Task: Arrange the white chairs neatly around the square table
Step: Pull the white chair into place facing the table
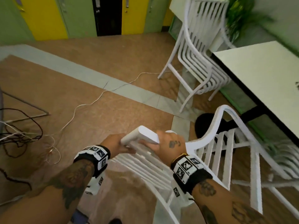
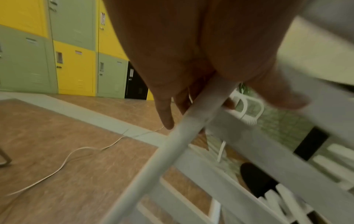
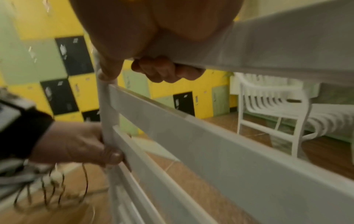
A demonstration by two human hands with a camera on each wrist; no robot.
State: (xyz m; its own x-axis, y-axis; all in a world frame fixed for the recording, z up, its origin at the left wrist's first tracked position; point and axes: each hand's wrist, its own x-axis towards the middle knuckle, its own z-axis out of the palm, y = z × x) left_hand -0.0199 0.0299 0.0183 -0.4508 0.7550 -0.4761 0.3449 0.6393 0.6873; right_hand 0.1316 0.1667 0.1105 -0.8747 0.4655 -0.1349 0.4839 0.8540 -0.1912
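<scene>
Along the back wall stand lockers [image 1: 48,18] in yellow, green and black. A thin white cable [image 1: 97,101] runs across the brown floor [image 1: 113,62]. Tangled dark wires [image 1: 19,133] lie at the left. A green plant [image 1: 242,15] stands in the corner.

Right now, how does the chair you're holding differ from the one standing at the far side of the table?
The held chair is gripped at its backrest top by the left hand and right hand; the far chair is untouched. The held chair looks tilted, its seat clear of the table; the far chair stands upright, seat tucked under the table edge. Both are white with slats.
</scene>
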